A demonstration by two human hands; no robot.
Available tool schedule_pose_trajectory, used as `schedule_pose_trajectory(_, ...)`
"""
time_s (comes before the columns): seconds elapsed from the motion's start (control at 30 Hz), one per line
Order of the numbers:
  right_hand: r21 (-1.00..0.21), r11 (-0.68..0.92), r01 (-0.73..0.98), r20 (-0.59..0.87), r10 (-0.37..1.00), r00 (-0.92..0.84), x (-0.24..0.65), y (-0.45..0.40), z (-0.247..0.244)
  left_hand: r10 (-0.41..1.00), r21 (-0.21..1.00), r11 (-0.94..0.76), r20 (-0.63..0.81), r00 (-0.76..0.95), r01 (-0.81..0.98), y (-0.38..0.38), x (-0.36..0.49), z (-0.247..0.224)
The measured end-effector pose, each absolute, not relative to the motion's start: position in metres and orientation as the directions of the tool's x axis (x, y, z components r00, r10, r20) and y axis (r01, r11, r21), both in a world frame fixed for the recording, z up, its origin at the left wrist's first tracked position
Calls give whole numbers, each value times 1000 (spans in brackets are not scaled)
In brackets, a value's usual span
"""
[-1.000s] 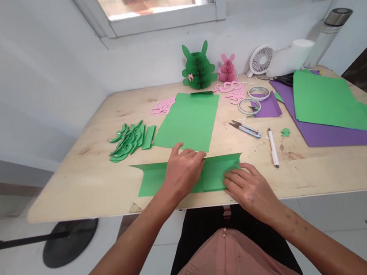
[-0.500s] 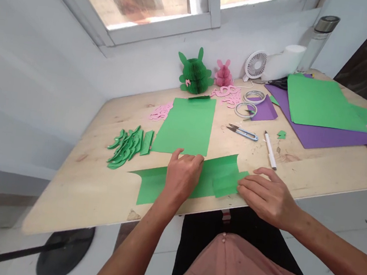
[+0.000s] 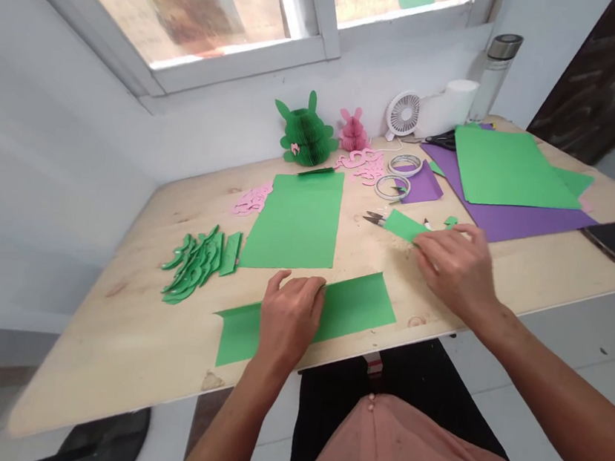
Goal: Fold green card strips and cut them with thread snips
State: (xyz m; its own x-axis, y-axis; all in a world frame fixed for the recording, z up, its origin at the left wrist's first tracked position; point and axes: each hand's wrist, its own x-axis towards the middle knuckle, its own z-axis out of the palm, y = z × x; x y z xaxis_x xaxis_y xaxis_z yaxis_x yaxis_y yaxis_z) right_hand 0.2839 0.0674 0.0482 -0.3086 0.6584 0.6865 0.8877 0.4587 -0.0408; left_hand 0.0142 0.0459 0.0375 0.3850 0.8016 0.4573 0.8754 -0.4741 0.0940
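From here I see a green pile (image 3: 193, 270) at the left of the table (image 3: 125, 343), with a slim block (image 3: 231, 253) set beside it, perhaps to spare the working edge. Next comes the left hand (image 3: 289, 314), curled over the middle of the strip (image 3: 357, 308) at the near edge, probably to stop it shifting or springing up. Its fingertips are turned under, so I cannot tell if they pinch or only press. Beyond it a sheet (image 3: 297, 222) lies flat. To the right, the right hand (image 3: 460, 268) is closed on one end of a small card (image 3: 402, 226), thumb and fingers together; held by the end, most of its face stays free. The card slants over the snips (image 3: 375, 218), partly hiding them.

As for stuff: the pile is curved, layered cut-outs; the block looks straight-sided; the strip is thin paper, bowed, its left corner curling up; the sheet is smooth and matte; the card is flat, stiff-looking, rectangular; the snips have dark, pointed blades.
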Motion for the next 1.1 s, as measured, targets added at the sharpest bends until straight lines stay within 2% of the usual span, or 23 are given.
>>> schedule_pose_trajectory(0.1, -194, 504, 841, 617, 730, -295, 267, 67, 40, 785, 119, -480, 501, 364, 869, 44, 12, 38)
schedule_pose_trajectory(0.17, -392, 482, 784, 544, 808, -225, 260, 60, 34, 776, 136, -482, 524, 350, 866, 43, 10, 40)
schedule_pose_trajectory(0.27, -709, 306, 636, 281, 949, -144, 253, 48, 26, 772, 162, -491, 537, 341, 856, 43, 6, 43)
schedule_pose_trajectory(0.33, -842, 156, 516, 105, 986, -127, 250, 44, 22, 776, 178, -491, 534, 336, 853, 42, 5, 44)
schedule_pose_trajectory(0.4, -920, 36, 391, -15, 992, -125, 247, 45, 18, 779, 186, -487, 533, 329, 853, 42, 6, 45)
schedule_pose_trajectory(0.5, -960, -56, 273, -94, 987, -128, 243, 49, 13, 771, 186, -492, 548, 326, 851, 40, 7, 45)
schedule_pose_trajectory(0.67, -978, -109, 176, -128, 987, -99, 237, 53, 9, 764, 172, -502, 547, 341, 848, 37, 9, 47)
schedule_pose_trajectory(0.9, -983, -162, 86, -166, 985, -40, 235, 53, 14, 723, 136, -562, 561, 404, 816, 25, 12, 48)
schedule_pose_trajectory(1.1, -981, -196, 14, -196, 980, -41, 234, 51, 18, 693, 53, -576, 560, 454, 816, 4, 17, 30)
